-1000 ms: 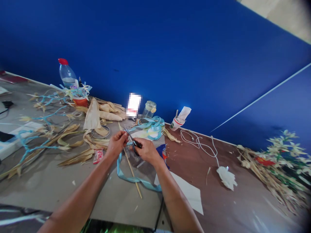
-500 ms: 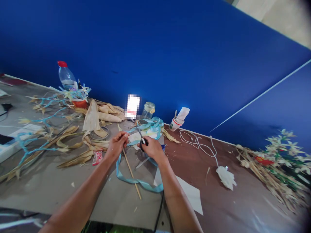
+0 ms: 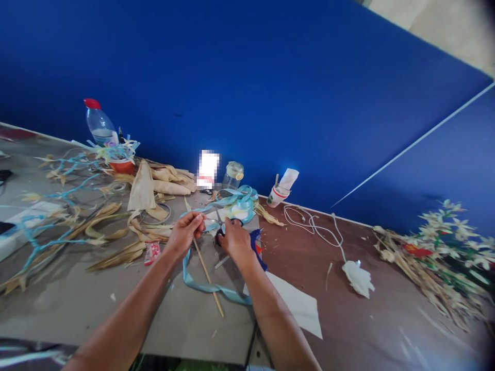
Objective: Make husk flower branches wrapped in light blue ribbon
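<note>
My left hand [image 3: 186, 232] pinches a light blue ribbon [image 3: 211, 288] that loops down across the grey table top [image 3: 77, 304] toward me. My right hand [image 3: 234, 241] grips black-handled scissors [image 3: 221, 226], their blades pointing left toward the ribbon at my left fingertips. A thin wooden stick [image 3: 207, 275] lies under both hands, running toward the front edge. Just behind the hands sits a loose coil of blue ribbon [image 3: 236, 198].
Dried husk strips [image 3: 116, 226] and blue-wrapped stems [image 3: 50, 234] cover the left. A red-capped bottle [image 3: 98, 123], glass jar [image 3: 233, 174] and paper cup [image 3: 279, 193] stand along the blue wall. White cord [image 3: 317, 226], white paper [image 3: 299, 306] and dried flowers [image 3: 436, 247] lie right.
My right hand swung the scissors from pointing up and away to lying low, blades turned left toward the ribbon. My left hand kept its pinch. The view drifted slightly right.
</note>
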`<control>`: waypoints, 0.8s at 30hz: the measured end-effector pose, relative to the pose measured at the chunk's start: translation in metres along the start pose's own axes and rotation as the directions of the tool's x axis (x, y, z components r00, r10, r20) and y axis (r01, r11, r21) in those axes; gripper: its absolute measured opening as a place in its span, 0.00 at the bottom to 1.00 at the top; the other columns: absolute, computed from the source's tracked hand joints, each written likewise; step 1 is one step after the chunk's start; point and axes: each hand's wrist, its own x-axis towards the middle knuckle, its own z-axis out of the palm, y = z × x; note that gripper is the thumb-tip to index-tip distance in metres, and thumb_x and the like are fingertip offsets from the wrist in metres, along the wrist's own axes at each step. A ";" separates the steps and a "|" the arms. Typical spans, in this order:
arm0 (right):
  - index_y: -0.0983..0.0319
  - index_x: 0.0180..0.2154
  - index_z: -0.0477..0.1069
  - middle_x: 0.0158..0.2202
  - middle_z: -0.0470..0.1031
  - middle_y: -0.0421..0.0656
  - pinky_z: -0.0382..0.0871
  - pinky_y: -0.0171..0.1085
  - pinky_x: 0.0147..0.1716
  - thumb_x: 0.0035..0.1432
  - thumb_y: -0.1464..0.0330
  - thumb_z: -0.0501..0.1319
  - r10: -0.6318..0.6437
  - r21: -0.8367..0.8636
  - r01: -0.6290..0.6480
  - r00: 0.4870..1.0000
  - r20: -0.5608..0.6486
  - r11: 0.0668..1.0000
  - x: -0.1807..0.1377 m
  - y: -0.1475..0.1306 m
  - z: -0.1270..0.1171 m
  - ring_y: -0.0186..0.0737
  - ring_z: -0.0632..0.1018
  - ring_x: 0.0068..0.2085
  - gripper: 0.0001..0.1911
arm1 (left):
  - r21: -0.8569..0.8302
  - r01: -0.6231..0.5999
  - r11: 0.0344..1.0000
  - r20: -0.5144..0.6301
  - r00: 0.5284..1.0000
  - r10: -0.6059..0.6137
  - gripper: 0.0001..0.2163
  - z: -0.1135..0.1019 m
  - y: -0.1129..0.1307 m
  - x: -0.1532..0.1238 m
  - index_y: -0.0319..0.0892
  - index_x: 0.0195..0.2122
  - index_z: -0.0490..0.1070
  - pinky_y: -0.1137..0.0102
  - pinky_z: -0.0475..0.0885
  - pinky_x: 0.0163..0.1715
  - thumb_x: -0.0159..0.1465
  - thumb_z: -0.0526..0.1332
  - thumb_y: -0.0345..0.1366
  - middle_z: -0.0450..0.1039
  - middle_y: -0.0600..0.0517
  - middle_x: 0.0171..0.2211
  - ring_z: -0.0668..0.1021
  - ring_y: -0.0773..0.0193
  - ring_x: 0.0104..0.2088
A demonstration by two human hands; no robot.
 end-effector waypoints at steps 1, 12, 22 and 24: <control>0.60 0.53 0.58 0.47 0.65 0.52 0.67 0.39 0.36 0.55 0.61 0.56 0.015 -0.009 -0.015 1.000 0.010 1.000 0.001 -0.001 0.002 0.46 0.75 0.41 0.25 | -0.002 0.005 1.000 0.005 1.000 -0.005 0.11 0.000 0.000 0.000 0.39 0.31 0.71 0.77 0.55 0.17 0.57 0.61 0.43 0.63 0.58 0.18 0.63 0.75 0.16; 0.62 0.51 0.60 0.52 0.62 0.54 0.67 0.38 0.35 0.54 0.66 0.57 0.033 -0.048 -0.037 0.996 -0.087 0.998 0.005 -0.012 0.008 0.42 0.77 0.39 0.22 | 0.080 0.021 0.997 0.055 0.998 -0.025 0.13 0.002 0.004 -0.004 0.38 0.31 0.70 0.77 0.53 0.16 0.57 0.60 0.45 0.62 0.58 0.17 0.62 0.76 0.15; 0.63 0.48 0.65 0.49 0.68 0.55 0.68 0.41 0.38 0.52 0.64 0.58 -0.027 0.145 0.033 0.998 -0.049 0.989 0.006 -0.007 0.008 0.47 0.76 0.42 0.21 | 0.200 0.025 0.979 0.051 0.998 -0.036 0.16 0.002 0.000 -0.003 0.38 0.29 0.69 0.77 0.53 0.15 0.55 0.61 0.48 0.60 0.59 0.16 0.61 0.75 0.15; 0.63 0.52 0.63 0.49 0.67 0.55 0.68 0.41 0.38 0.53 0.61 0.58 0.032 0.214 -0.010 0.994 -0.101 0.977 0.009 -0.003 0.006 0.47 0.77 0.42 0.25 | 0.209 0.014 0.978 -0.002 1.000 -0.014 0.17 0.002 0.000 -0.002 0.38 0.28 0.69 0.77 0.53 0.15 0.54 0.61 0.50 0.60 0.59 0.16 0.61 0.74 0.15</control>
